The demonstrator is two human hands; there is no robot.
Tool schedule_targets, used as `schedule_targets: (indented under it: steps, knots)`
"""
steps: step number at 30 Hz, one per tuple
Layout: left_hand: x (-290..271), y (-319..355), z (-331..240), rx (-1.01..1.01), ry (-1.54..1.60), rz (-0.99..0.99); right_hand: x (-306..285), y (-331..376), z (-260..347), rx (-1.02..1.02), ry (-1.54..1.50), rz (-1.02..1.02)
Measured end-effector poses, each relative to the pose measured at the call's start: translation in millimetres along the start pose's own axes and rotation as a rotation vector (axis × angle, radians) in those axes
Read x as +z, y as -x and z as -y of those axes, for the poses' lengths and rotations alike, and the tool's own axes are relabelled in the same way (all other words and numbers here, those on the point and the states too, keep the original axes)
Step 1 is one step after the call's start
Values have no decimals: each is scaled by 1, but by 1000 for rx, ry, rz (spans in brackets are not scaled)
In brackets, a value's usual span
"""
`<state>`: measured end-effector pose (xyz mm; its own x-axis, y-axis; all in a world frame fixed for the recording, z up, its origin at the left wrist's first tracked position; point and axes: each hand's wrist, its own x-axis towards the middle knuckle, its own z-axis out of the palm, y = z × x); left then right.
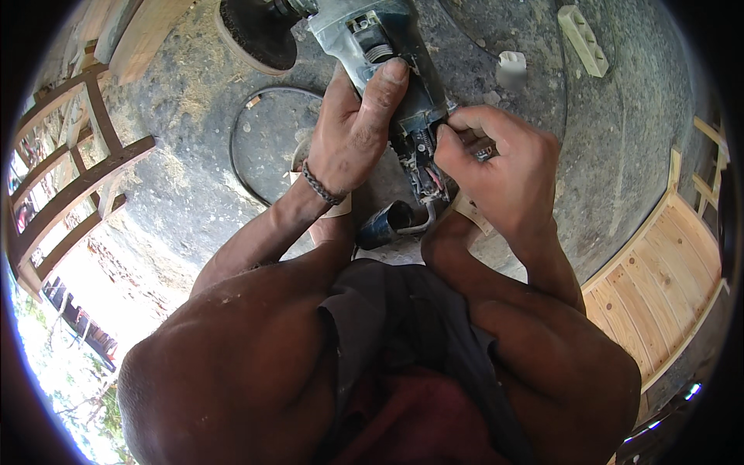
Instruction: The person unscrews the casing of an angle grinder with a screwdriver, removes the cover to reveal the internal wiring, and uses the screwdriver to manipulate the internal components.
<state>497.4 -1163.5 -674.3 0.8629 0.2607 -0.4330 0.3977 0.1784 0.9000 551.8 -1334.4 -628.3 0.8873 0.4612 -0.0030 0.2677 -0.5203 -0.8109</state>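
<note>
My left hand (353, 128) grips the body of an angle grinder (372, 46), a blue and grey power tool with a round sanding disc (256, 35) at its far end. The tool's rear casing is off and wires and inner parts (422, 170) show. My right hand (496, 167) pinches at those exposed parts with fingertips closed on something small that I cannot make out. A dark blue end cap (384, 225) hangs below on the tool's wires, between my forearms. A woven band sits on my left wrist.
Dusty concrete floor (620, 139) lies under the tool, with a black cable loop (248, 147) on it. A pale power strip (583, 29) and a white plug (511, 66) lie at the top right. Wooden frames (70, 186) stand left; a slatted wooden panel (659, 287) lies right.
</note>
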Motion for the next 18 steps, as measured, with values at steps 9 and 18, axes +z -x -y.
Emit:
schedule_targets:
  steps: [9, 18]
  knots:
    - [2, -5, 8, 93, -20, 56, -11, -4, 6, -349, 542, 183]
    - [0, -3, 5, -9, -98, -15, -18, -11, -13, -801, 715, 173]
